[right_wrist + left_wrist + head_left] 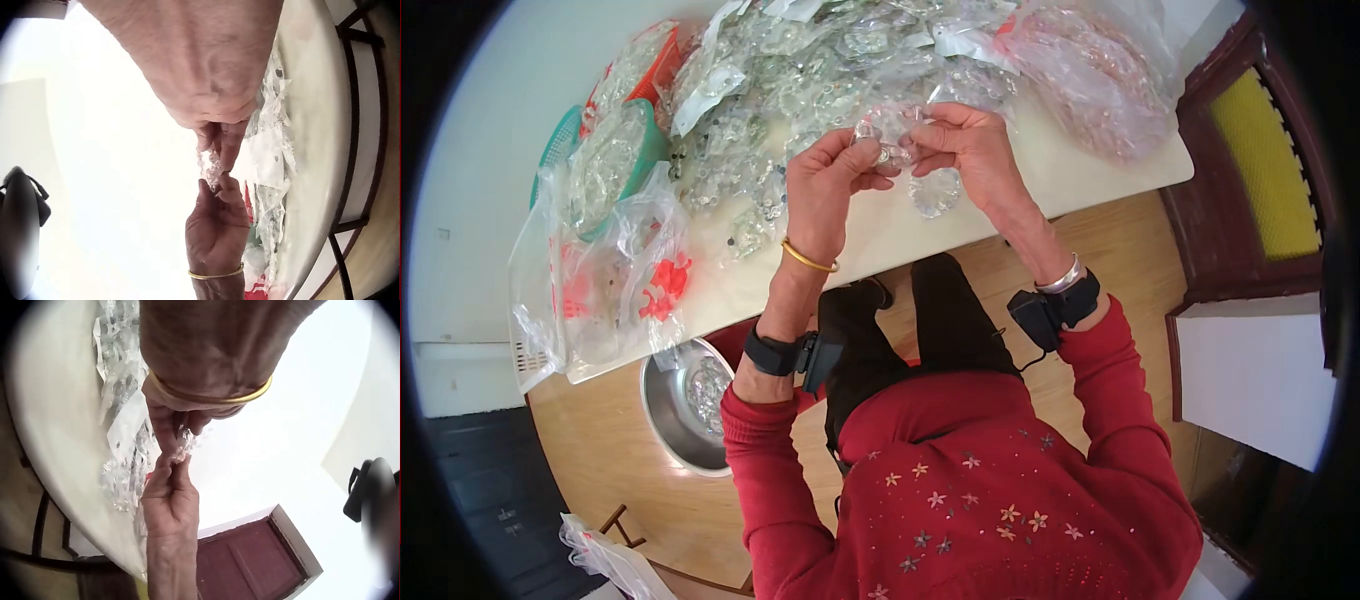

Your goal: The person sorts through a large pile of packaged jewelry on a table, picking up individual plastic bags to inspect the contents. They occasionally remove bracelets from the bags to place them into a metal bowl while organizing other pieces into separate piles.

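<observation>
A small clear plastic packet [887, 135] is held up between both hands above the table's front part. The left hand [825, 185] pinches its left side with thumb and fingers; the right hand [978, 160] pinches its right side. In the left wrist view the shiny clear packet [185, 442] shows between the fingertips, and in the right wrist view the packet [210, 167] looks pale and glittery. Its contents are too small to tell. Just below the hands, another clear round piece [935, 192] lies on the table.
Many clear packets [830, 60] cover the back of the white table [1090, 195]. A large plastic bag [1100, 90] lies at the right; a green basket [648, 150], a red basket [662, 68] and a bag with red print [665, 285] stand left. A metal basin [662, 420] is below.
</observation>
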Tool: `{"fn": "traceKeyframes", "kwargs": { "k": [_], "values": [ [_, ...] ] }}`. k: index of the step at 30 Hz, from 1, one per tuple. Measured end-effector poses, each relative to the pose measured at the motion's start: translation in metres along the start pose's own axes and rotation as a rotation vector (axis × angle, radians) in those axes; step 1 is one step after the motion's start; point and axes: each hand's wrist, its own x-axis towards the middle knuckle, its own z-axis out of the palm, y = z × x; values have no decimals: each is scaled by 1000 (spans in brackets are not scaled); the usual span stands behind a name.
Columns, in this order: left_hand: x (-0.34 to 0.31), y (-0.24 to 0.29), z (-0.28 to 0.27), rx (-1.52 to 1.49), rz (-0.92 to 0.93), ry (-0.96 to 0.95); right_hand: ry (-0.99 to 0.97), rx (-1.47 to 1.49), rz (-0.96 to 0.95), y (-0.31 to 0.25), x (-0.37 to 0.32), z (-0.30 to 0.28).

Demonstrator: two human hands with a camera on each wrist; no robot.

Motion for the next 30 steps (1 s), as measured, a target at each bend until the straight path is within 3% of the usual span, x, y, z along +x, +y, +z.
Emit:
{"fn": "traceKeyframes", "kwargs": {
  "k": [4,8,13,15,17,20,21,22,24,29,30],
  "values": [
    [1,-3,-11,-115,-62,27,0,41,138,-13,-8,0],
    [-2,-3,-11,-75,-79,53,64,102,15,-7,-2,2],
    [-2,-3,-5,46,-73,5,-9,-85,-48,-4,-1,0],
    [-1,0,3,5,9,21,-44,-246,-75,-13,0,-4],
    [1,-3,7,-21,53,26,31,-302,-132,-37,0,-12],
    [2,-17,5,310,193,21,245,-206,-296,-57,8,-54],
    [1,-23,7,306,192,19,300,-190,-228,-78,4,-58],
    [-2,-32,12,583,448,-15,354,-173,-159,-101,-1,-61],
    [-8,-47,21,1136,963,-84,529,33,-302,-115,12,-88],
    [-2,-59,32,1274,967,-65,471,437,-134,-130,49,-167],
    [-3,-56,29,1161,707,-59,272,457,-161,-110,56,-196]
  ]
}}
